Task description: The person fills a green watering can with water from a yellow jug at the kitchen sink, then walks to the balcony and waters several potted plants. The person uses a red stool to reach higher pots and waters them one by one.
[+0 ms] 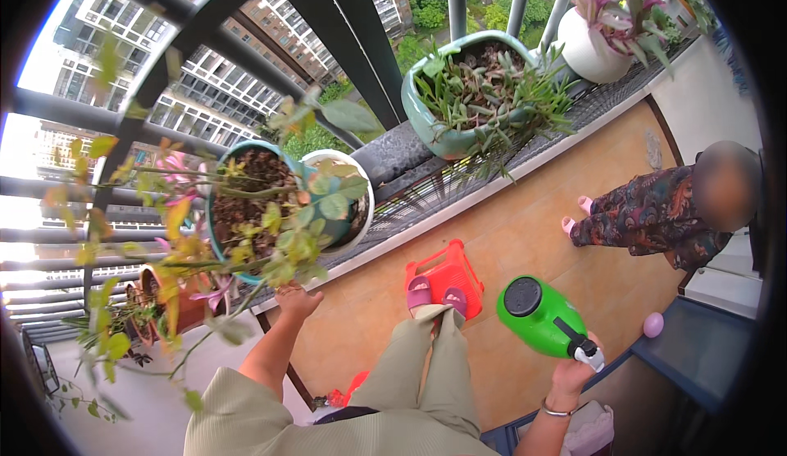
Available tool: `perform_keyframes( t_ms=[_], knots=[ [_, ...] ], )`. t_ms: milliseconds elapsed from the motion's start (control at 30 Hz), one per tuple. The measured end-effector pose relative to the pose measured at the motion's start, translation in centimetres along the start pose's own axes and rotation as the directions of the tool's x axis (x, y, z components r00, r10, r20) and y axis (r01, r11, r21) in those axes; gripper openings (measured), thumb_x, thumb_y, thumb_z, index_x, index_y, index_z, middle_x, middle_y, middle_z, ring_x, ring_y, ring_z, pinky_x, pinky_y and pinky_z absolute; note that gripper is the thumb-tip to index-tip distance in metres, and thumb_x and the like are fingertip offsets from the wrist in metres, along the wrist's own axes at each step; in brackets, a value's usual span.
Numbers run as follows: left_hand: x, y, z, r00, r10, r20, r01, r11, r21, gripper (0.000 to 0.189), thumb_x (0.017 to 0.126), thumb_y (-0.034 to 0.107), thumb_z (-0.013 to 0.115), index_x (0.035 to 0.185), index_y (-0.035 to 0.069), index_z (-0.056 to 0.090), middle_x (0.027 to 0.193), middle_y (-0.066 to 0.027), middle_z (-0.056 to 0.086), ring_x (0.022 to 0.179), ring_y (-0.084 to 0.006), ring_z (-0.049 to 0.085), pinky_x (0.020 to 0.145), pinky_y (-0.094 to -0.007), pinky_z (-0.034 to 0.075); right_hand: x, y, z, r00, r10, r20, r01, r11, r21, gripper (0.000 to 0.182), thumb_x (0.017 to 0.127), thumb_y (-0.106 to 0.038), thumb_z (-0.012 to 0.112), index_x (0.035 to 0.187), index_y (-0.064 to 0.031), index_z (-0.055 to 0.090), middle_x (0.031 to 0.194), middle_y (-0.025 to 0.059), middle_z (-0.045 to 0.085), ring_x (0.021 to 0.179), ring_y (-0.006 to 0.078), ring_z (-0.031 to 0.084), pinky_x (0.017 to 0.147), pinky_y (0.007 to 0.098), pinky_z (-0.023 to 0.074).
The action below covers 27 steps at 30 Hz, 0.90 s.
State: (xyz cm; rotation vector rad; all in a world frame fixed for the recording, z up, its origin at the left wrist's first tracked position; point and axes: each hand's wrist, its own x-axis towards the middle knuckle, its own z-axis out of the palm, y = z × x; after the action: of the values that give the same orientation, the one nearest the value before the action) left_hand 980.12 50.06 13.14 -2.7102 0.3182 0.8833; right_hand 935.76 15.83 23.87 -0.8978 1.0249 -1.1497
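My right hand (573,375), with a bangle at the wrist, holds a green plastic spray bottle (541,318) by its white and black top; the bottle lies tilted, its dark round base towards the upper left. My left hand (296,301) is by the ledge, just below a teal pot (216,235) of brown soil; its fingertips are partly hidden by leaves, and whether it touches the pot I cannot tell. Thin leafy stems (283,263) with yellowing leaves spread over that pot. Beside it stands a white round pot (367,210).
A pale green planter (424,127) of succulents and a white pot (593,56) stand along the railing (456,1). My feet are on a red plastic stool (439,265). Another person (652,210) stands at the right. Terracotta pots (190,299) are at the left, a pink balloon (653,325) at the right.
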Motion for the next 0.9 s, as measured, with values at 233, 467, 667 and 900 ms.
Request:
perform_keyframes(
  t_ms=[233,467,667,900],
  knots=[
    [-4.7,-0.9,-7.1,0.974,0.101,0.205,-0.145,0.966,0.214,0.118,0.070,0.059,0.067,0.146,-0.001,0.001,0.153,-0.0198,0.012,0.140,-0.0374,0.017,0.112,-0.0465,0.024,-4.1,-5.3,2.2,0.998,0.063,0.030,-0.062,0.997,-0.038,0.022,0.094,-0.024,0.048,0.101,-0.0042,0.056,0.103,0.0078,0.060,0.097,0.0176,0.057,0.089,0.0326,0.0447],
    [-8.9,0.5,-9.4,0.671,0.496,0.551,-0.490,0.854,-0.173,0.087,0.082,0.065,0.049,0.135,-0.003,0.041,0.143,-0.0219,0.038,0.134,-0.0339,0.035,0.110,-0.0370,0.030,-5.9,-11.1,5.9,0.990,0.048,0.130,-0.051,0.999,0.016,0.031,0.092,-0.029,0.050,0.103,-0.0016,0.058,0.098,0.0082,0.060,0.093,0.0171,0.057,0.085,0.0341,0.0456],
    [-18.3,5.5,-18.7,0.447,0.742,0.499,-0.624,0.659,-0.421,0.091,0.084,0.067,0.048,0.141,-0.002,0.033,0.145,-0.0215,0.035,0.135,-0.0330,0.033,0.112,-0.0373,0.025,-6.0,-15.1,9.2,0.990,0.042,0.132,-0.045,0.999,0.021,0.032,0.092,-0.030,0.049,0.106,-0.0033,0.058,0.102,0.0061,0.060,0.096,0.0165,0.057,0.086,0.0321,0.0456],
    [-28.7,12.1,-25.8,0.315,0.949,-0.011,-0.674,0.216,-0.707,0.110,0.074,0.051,0.073,0.148,0.003,0.007,0.146,-0.0247,0.027,0.137,-0.0356,0.028,0.111,-0.0408,0.026,-3.8,-21.0,13.7,0.951,0.100,0.293,-0.100,0.995,-0.016,0.038,0.090,-0.032,0.049,0.098,0.0028,0.062,0.097,0.0094,0.063,0.091,0.0186,0.060,0.083,0.0336,0.0474]
  ],
)
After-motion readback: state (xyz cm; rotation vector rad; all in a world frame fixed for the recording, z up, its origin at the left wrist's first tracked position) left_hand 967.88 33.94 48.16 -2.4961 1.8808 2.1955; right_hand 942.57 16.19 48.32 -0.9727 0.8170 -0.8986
